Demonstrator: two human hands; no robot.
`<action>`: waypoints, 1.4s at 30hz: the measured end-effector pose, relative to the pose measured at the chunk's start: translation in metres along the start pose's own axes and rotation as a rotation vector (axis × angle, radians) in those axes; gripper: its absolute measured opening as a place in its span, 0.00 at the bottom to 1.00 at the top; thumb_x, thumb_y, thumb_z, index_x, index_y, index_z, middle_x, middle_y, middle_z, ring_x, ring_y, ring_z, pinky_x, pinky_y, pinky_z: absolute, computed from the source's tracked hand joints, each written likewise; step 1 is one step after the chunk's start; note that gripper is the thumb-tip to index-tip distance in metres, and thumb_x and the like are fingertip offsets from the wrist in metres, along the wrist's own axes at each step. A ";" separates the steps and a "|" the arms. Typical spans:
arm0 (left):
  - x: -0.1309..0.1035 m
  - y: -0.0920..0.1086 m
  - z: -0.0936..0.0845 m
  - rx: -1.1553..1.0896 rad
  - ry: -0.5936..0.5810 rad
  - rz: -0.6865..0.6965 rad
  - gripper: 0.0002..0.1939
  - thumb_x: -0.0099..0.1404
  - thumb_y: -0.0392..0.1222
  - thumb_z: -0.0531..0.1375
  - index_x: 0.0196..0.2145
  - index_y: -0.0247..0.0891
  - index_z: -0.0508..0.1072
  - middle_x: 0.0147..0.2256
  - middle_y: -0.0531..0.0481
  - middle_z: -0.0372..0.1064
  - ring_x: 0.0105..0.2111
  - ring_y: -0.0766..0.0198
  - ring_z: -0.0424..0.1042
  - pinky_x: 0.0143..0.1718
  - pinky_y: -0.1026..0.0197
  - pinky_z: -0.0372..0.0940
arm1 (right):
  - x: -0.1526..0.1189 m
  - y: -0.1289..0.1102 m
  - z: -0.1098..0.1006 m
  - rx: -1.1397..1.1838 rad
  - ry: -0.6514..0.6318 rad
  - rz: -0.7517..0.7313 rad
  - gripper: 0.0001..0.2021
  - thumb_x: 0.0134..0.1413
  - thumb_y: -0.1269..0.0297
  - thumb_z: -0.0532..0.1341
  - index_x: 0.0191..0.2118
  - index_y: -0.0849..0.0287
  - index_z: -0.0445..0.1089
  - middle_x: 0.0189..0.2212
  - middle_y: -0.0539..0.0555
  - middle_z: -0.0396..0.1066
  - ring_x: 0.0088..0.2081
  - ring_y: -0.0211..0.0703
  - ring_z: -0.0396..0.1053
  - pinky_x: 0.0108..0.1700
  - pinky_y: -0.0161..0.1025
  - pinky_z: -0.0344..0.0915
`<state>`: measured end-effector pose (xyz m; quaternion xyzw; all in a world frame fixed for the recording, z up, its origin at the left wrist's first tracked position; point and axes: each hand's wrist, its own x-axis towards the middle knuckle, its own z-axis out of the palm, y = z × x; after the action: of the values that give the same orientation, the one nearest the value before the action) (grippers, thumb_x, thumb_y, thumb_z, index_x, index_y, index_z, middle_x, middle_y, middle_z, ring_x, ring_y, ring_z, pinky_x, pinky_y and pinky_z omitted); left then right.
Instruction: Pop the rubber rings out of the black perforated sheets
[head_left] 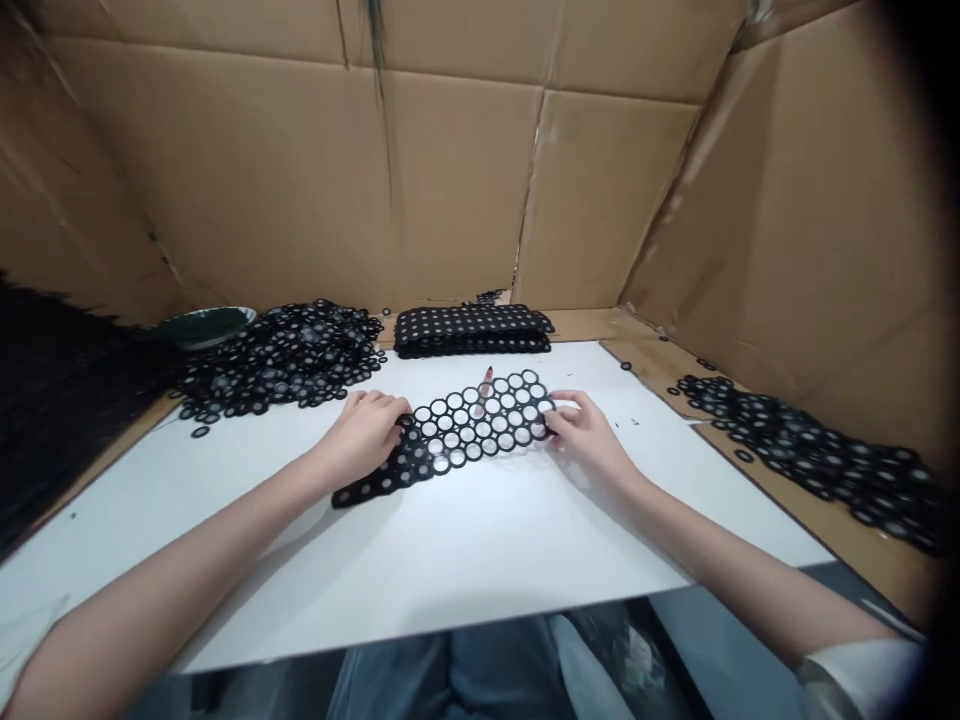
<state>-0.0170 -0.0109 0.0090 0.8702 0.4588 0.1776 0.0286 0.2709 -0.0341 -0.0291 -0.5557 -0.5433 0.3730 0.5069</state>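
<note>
A strip of joined black rings (480, 420) stretches between my two hands over the white board (465, 560). At its left end, my left hand (367, 428) has its fingers closed on the strip, where a darker part with smaller holes lies under it. My right hand (589, 430) pinches the right end between thumb and fingers. The ring part looks lifted a little and slopes upward to the right. Behind it, a pen-like thing with a dark tip (486, 385) shows partly through the rings.
Left stands a heap of loose black rings (292, 355) beside a dish of dark green material (206, 325). A folded black perforated stack (472, 330) lies at the back. More rings (817, 440) spread along the right edge. Cardboard walls (450, 180) enclose the board.
</note>
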 end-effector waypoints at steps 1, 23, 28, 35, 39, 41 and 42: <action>0.002 0.003 0.006 0.056 0.039 0.023 0.12 0.54 0.33 0.48 0.33 0.39 0.68 0.31 0.46 0.69 0.37 0.53 0.65 0.41 0.49 0.55 | -0.001 0.003 -0.007 -0.105 0.034 -0.031 0.18 0.46 0.57 0.56 0.43 0.58 0.56 0.32 0.55 0.66 0.30 0.42 0.66 0.31 0.42 0.65; -0.005 0.010 0.022 -0.183 0.248 -0.160 0.08 0.61 0.43 0.49 0.36 0.39 0.62 0.31 0.49 0.63 0.33 0.60 0.63 0.35 0.58 0.59 | 0.025 -0.022 0.113 -0.053 -0.739 -0.318 0.06 0.50 0.63 0.52 0.34 0.58 0.60 0.27 0.48 0.66 0.28 0.37 0.68 0.31 0.34 0.63; -0.004 0.014 0.024 -0.382 0.168 -0.277 0.09 0.60 0.45 0.49 0.32 0.39 0.64 0.27 0.53 0.65 0.28 0.63 0.65 0.30 0.61 0.59 | 0.019 -0.017 0.116 -0.040 -0.769 -0.237 0.05 0.52 0.66 0.49 0.36 0.57 0.58 0.24 0.48 0.64 0.22 0.34 0.64 0.22 0.31 0.61; 0.008 0.002 0.031 -1.007 0.397 -0.748 0.07 0.58 0.44 0.49 0.27 0.37 0.58 0.25 0.55 0.62 0.21 0.67 0.69 0.25 0.61 0.65 | 0.030 -0.016 0.118 -0.059 -0.757 -0.114 0.05 0.50 0.71 0.47 0.32 0.57 0.57 0.24 0.47 0.62 0.15 0.32 0.62 0.15 0.30 0.56; 0.007 -0.004 0.025 -0.922 0.602 -0.723 0.09 0.61 0.45 0.43 0.28 0.39 0.56 0.24 0.56 0.60 0.19 0.68 0.68 0.23 0.63 0.63 | 0.026 -0.018 0.117 -0.010 -0.721 -0.034 0.04 0.49 0.72 0.46 0.30 0.57 0.55 0.20 0.45 0.60 0.16 0.34 0.65 0.15 0.30 0.54; 0.003 -0.003 0.022 -0.700 0.518 -0.630 0.10 0.60 0.46 0.45 0.27 0.39 0.58 0.22 0.56 0.61 0.20 0.67 0.67 0.23 0.63 0.62 | 0.022 -0.018 0.118 0.029 -0.706 -0.037 0.03 0.50 0.71 0.47 0.30 0.58 0.55 0.20 0.45 0.60 0.16 0.33 0.64 0.17 0.30 0.55; 0.001 0.000 0.022 -0.575 0.450 -0.567 0.10 0.60 0.46 0.47 0.26 0.39 0.59 0.21 0.55 0.62 0.21 0.66 0.67 0.24 0.63 0.61 | 0.020 -0.018 0.118 0.043 -0.691 -0.058 0.03 0.50 0.71 0.47 0.30 0.58 0.55 0.20 0.44 0.59 0.16 0.32 0.63 0.17 0.30 0.56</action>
<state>-0.0091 -0.0079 -0.0110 0.6068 0.6056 0.4672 0.2159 0.1553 0.0022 -0.0333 -0.3702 -0.6903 0.5359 0.3150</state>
